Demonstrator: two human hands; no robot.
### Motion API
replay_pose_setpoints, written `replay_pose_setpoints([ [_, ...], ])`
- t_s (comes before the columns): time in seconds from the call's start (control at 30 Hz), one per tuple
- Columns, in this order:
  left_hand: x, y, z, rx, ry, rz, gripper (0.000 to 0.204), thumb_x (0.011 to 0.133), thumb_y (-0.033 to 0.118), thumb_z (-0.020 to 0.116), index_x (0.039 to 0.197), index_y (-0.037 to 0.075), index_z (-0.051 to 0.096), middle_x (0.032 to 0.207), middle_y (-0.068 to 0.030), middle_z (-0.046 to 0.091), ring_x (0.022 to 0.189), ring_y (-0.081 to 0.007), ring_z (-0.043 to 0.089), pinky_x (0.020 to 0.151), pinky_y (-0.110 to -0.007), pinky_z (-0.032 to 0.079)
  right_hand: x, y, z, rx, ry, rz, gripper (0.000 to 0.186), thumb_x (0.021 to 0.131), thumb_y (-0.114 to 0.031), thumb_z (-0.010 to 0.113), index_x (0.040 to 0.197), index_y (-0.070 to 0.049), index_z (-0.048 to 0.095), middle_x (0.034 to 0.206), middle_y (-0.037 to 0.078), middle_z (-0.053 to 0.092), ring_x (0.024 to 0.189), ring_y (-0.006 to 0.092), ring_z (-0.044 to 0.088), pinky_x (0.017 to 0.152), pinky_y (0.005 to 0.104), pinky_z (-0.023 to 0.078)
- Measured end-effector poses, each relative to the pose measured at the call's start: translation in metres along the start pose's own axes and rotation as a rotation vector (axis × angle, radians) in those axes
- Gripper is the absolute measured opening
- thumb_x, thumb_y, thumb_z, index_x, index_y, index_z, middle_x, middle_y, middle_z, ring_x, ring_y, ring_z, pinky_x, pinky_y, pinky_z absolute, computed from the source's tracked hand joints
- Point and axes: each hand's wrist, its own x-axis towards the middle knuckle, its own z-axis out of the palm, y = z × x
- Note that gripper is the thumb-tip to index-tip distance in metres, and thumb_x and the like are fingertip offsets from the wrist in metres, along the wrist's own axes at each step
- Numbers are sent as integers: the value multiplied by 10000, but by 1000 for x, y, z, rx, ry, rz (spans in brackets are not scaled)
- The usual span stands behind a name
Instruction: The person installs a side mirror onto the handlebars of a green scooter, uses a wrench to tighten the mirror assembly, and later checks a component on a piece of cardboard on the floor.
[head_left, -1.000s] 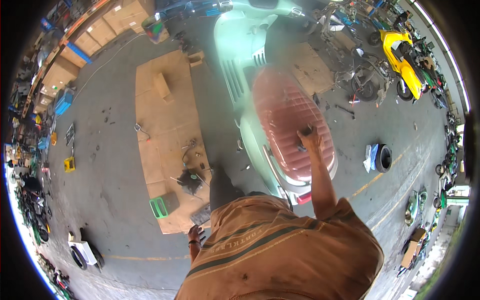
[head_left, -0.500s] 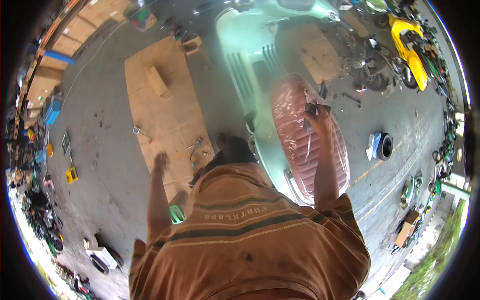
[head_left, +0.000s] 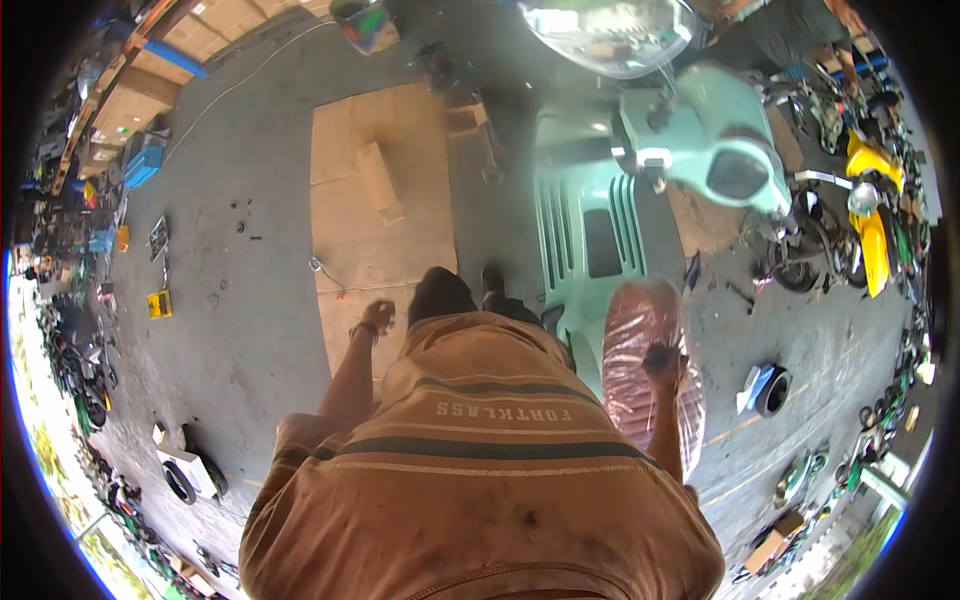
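My right hand [head_left: 668, 366] is closed around a small dark tool [head_left: 657, 355], mostly hidden by the fingers, so its exact kind does not show. It is over the long pinkish-brown quilted seat [head_left: 630, 325], which is wrapped in clear plastic. The seat belongs to a mint-green scooter [head_left: 560, 230] on my right, with its ribbed floorboard, handlebar and round mirror further ahead. My left hand [head_left: 378, 316], a band at its wrist, hangs with loosely curled fingers and nothing visible in them. Beneath it a flattened cardboard sheet [head_left: 335, 240] lies on the floor.
A folded cardboard strip [head_left: 378, 180] rests on the sheet. A yellow tool [head_left: 160, 304] lies further left. Right of the scooter are a small tyre [head_left: 773, 391] and a yellow scooter body [head_left: 872, 250]. Someone in dark clothing [head_left: 790, 35] is at the far right.
The view has tilted up and turned left, bringing the scooter's handlebar and mirror into sight. My right hand still grips the dark tool, now closer to me. My left arm is bent higher.
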Motion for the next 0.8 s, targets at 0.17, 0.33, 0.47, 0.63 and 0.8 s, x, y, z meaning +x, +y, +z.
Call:
replay_pose_setpoints([
  [0.17, 42, -103, -54, 373, -40, 50, 233, 916, 271, 457, 996, 123, 618, 902, -79, 652, 795, -244, 637, 635, -437, 496, -12, -21, 5, -253, 252, 110, 411, 628, -174, 785, 934, -80, 528, 788, 89, 624, 690, 280, 595, 676, 413, 482],
  [0.33, 97, -27, -121, 669, -134, 264, 251, 907, 301, 460, 949, 113, 621, 888, -111, 631, 808, -250, 624, 658, -448, 494, 5, -38, 2, -172, 121, 617, 677, 586, -331, 826, 1101, -78, 467, 923, 175, 667, 903, 389, 636, 764, 474, 482],
  [0.47, 146, 148, -219, 515, -129, -30, 291, 887, 336, 523, 1119, 164, 558, 1020, -122, 612, 892, -270, 622, 705, -482, 496, 18, -79, -6, -136, 363, 958, 621, 603, -350, 808, 1050, -33, 515, 953, 208, 660, 933, 401, 625, 825, 467, 479],
  [0.63, 151, 380, -439, 325, 200, 283, 397, 887, 301, 554, 1263, 182, 504, 1132, -122, 586, 989, -276, 575, 751, -508, 455, 23, -110, 7, -105, 294, 1158, 493, 780, -360, 610, 1120, -9, 550, 1091, 285, 618, 1069, 441, 583, 912, 488, 460],
  [0.8, 80, 526, -402, 208, 407, 523, 339, 895, 159, 500, 1234, 151, 515, 1082, -105, 597, 841, -270, 592, 657, -458, 462, 2, -76, -1, -197, 367, 1037, 512, 779, -464, 609, 1004, -7, 657, 1032, 262, 645, 1010, 404, 621, 867, 469, 486],
])
